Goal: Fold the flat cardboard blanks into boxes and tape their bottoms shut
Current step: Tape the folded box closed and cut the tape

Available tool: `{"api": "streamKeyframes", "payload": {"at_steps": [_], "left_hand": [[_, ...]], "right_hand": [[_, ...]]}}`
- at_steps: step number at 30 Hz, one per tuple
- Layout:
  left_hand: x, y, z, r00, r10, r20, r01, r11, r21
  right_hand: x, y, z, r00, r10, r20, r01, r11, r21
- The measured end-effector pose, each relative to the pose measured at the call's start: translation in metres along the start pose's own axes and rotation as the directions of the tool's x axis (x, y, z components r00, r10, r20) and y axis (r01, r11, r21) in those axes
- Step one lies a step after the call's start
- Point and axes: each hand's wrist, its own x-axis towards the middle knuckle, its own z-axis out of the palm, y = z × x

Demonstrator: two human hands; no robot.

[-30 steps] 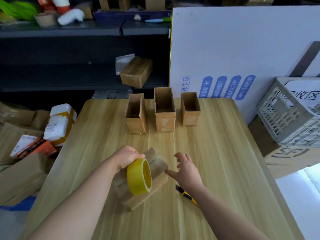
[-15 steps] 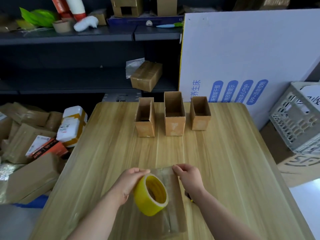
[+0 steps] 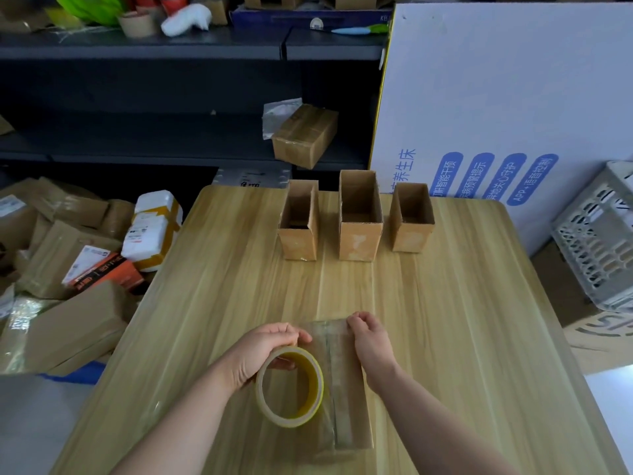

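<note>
Both hands hold as before: left hand [image 3: 263, 351] fingers grip tape roll [image 3: 290, 387], right hand [image 3: 371, 341] pinches box [image 3: 346, 389].

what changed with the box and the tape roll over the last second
The box was turned from lying slantwise to running lengthways away from the person. The right hand, open beside it earlier, now grips its far end. The left hand kept the tape roll and tilted its opening upward. The three finished boxes did not move on the table.
</note>
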Motion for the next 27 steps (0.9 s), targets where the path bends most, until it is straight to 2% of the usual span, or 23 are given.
{"api": "streamKeyframes", "payload": {"at_steps": [4,9,13,17,20,27], "left_hand": [[0.004,0.012,-0.004,0.998,0.014,0.060,-0.028,0.973,0.231],[0.004,0.024,-0.012,0.998,0.056,0.041,-0.066,0.955,0.289],[0.003,0.027,-0.007,0.995,0.089,0.038,-0.097,0.947,0.307],[0.008,0.033,-0.001,0.989,0.097,0.111,-0.129,0.934,0.334],[0.013,0.035,0.000,0.984,0.002,0.176,-0.066,0.931,0.359],[0.014,0.022,0.006,0.982,-0.043,0.184,-0.003,0.969,0.245]], "right_hand": [[0.004,0.008,0.007,0.998,-0.015,-0.055,0.014,1.000,-0.013],[0.006,0.012,0.008,0.994,-0.075,-0.079,0.074,0.997,-0.013],[0.003,0.017,0.002,0.957,-0.274,-0.095,0.256,0.952,-0.169],[-0.005,0.025,-0.005,0.884,-0.466,0.049,0.453,0.825,-0.337],[-0.006,0.028,-0.003,0.875,-0.465,0.133,0.477,0.782,-0.402],[-0.004,0.029,-0.002,0.901,-0.400,0.168,0.430,0.774,-0.465]]}}
